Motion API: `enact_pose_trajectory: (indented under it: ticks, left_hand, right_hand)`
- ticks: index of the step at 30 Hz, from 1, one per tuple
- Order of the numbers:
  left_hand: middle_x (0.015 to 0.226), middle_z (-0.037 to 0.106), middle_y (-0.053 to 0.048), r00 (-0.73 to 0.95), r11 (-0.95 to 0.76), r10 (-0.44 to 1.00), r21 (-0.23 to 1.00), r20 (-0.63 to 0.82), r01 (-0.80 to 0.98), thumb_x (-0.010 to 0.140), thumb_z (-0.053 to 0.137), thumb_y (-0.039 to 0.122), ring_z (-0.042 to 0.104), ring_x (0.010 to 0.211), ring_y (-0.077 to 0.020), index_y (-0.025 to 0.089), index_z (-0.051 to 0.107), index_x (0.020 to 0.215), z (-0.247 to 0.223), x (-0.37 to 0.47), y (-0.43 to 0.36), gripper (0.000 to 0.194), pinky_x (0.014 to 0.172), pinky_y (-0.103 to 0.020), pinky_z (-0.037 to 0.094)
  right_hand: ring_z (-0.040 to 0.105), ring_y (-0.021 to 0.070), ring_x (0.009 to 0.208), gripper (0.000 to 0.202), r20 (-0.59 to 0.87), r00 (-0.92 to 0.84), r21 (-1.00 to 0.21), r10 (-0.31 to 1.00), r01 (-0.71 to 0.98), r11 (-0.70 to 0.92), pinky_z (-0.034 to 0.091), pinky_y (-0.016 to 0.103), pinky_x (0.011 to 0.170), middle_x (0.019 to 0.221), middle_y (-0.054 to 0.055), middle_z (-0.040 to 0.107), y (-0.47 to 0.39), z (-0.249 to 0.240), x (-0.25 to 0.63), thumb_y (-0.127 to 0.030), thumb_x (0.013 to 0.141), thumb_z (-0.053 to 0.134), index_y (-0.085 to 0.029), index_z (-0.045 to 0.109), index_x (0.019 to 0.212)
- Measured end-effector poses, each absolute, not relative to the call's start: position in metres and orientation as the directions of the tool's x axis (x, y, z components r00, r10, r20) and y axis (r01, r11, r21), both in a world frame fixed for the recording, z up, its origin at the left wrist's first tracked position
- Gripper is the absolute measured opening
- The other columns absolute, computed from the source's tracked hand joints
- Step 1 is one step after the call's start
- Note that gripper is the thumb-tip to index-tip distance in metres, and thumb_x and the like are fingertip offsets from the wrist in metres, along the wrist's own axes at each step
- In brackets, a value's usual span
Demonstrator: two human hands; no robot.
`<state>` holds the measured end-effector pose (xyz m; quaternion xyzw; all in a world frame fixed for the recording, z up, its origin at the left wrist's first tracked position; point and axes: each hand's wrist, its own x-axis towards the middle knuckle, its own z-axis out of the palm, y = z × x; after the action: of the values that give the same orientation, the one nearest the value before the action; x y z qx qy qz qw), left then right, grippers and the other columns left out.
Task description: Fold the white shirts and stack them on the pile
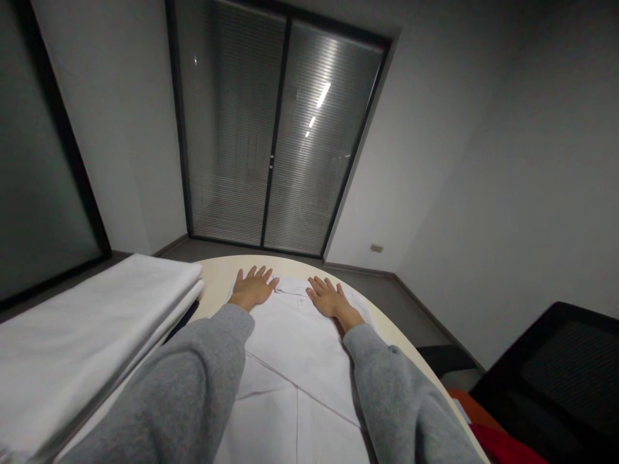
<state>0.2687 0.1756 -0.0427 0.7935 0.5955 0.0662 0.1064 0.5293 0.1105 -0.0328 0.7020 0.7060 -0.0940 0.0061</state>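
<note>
The left hand (254, 288) is laid palm down on one upper side of a white shirt (297, 332), its fingers spread and nothing gripped. The right hand (329, 298) is placed likewise on the other upper side, flattened, fingers parted, with nothing held. Between the two hands the shirt's collar (291, 285) is seen, with a small button just below it. Grey sleeves (387, 380) are worn on both arms. The shirt is spread on a pale round table (213, 291), near its far edge, and is crossed lower down by a slanting fold line. To the left, a thick stack of folded white cloth (91, 335) is set, with something dark partly hidden under its edge. At the right, beyond the table, a black chair (556, 380) and red and orange items (505, 441) are partly shown. Farther off, glass panels with blinds (232, 142) are framed in black.
</note>
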Motion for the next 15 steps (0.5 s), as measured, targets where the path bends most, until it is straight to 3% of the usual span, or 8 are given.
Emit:
enact_pose_trajectory:
  ticks: [7,10,13,15]
  left_hand:
    - [0.173,0.024,-0.001,0.292,-0.288,0.956,0.242,0.022,0.926,0.102,0.033,0.062,0.017,0.16,-0.0359,0.034,0.036,0.163,-0.044,0.268,0.175,0.067,0.124,-0.071,0.005]
    - [0.173,0.024,-0.004,0.317,-0.333,0.943,0.235,0.103,0.913,0.103,0.039,0.052,0.015,0.161,-0.0371,0.031,0.037,0.163,-0.039,0.272,0.169,0.063,0.124,-0.071,0.004]
    - [0.175,0.022,-0.005,0.393,-0.437,0.894,0.223,0.217,0.872,0.103,0.043,0.039,0.013,0.161,-0.0323,0.025,0.039,0.162,-0.026,0.287,0.157,0.061,0.128,-0.061,0.002]
    - [0.172,0.031,-0.007,0.455,-0.512,0.851,0.228,0.261,0.828,0.103,0.045,0.039,0.022,0.158,-0.0309,0.024,0.046,0.157,-0.014,0.3,0.147,0.056,0.129,-0.054,0.012]
  right_hand:
    - [0.007,0.0281,0.162,0.068,-0.109,0.003,-0.102,0.994,0.995,-0.014,0.003,0.061,0.127,0.176,-0.002,0.012,0.104,-0.028,0.526,-0.066,0.106,0.012,-0.036,0.015,0.167]
    - [0.01,0.0304,0.162,0.066,-0.038,0.012,-0.083,0.999,0.996,-0.015,0.002,0.062,0.127,0.176,0.002,0.016,0.095,-0.02,0.518,-0.06,0.108,0.017,-0.03,0.022,0.167]
    - [0.01,0.0335,0.161,0.063,0.06,0.015,-0.051,0.998,0.999,-0.012,-0.001,0.064,0.126,0.175,0.009,0.017,0.072,0.002,0.508,-0.051,0.109,0.024,-0.021,0.03,0.165]
    - [0.02,0.0336,0.159,0.061,0.105,-0.005,-0.028,0.994,1.0,0.008,0.005,0.061,0.127,0.173,0.011,0.024,0.04,0.026,0.504,-0.047,0.108,0.032,-0.018,0.036,0.162]
